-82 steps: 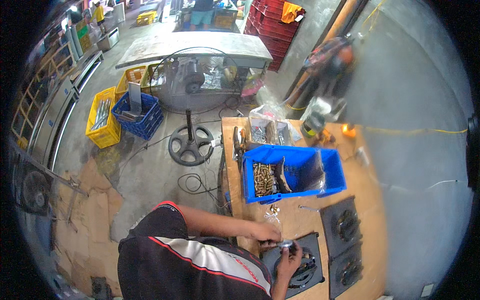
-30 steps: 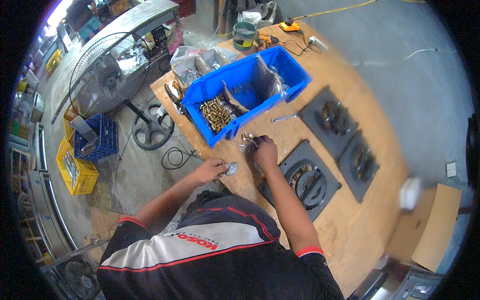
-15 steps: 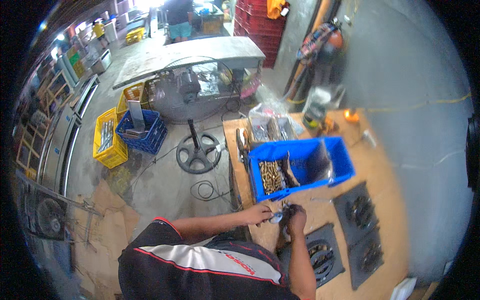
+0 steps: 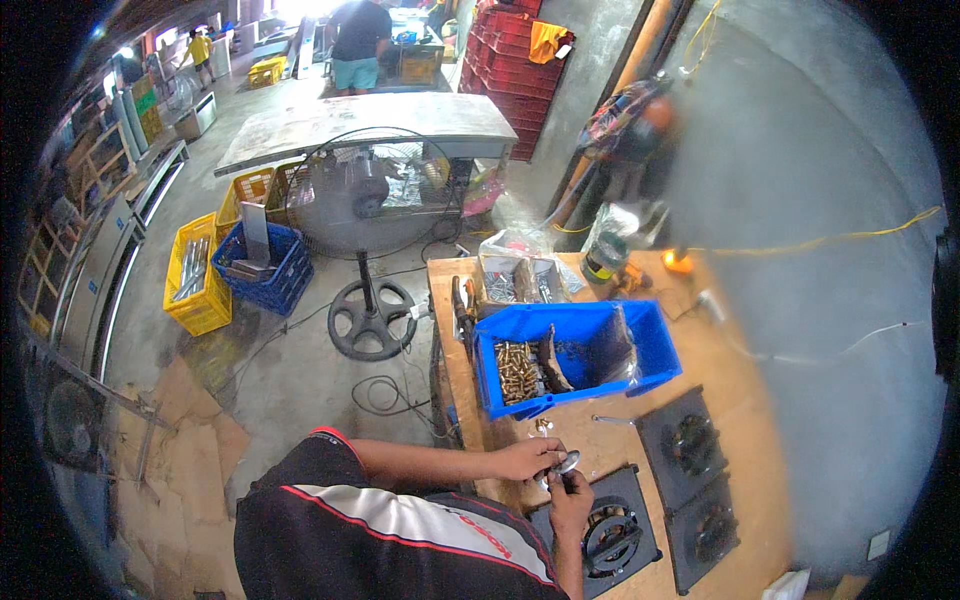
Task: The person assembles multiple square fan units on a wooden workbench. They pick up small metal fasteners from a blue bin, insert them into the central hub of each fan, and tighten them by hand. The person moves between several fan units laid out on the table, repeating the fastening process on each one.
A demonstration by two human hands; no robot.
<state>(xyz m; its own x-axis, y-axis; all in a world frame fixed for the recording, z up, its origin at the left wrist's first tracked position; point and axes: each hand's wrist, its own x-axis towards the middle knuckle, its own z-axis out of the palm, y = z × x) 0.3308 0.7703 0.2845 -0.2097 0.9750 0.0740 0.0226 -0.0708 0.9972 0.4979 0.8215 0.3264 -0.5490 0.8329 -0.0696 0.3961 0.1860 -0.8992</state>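
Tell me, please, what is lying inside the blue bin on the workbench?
The blue bin holds a heap of small brass-coloured parts in its left section, beside a dark divider. On the right lies crumpled clear plastic; whatever is beneath it is covered.

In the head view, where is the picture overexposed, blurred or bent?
Head view: the far doorway at the top is blown out white; the colourful bundle by the pillar is smeared; the wooden table edges bow toward the black fisheye rim; both hands, left hand and right hand, stay fairly sharp.
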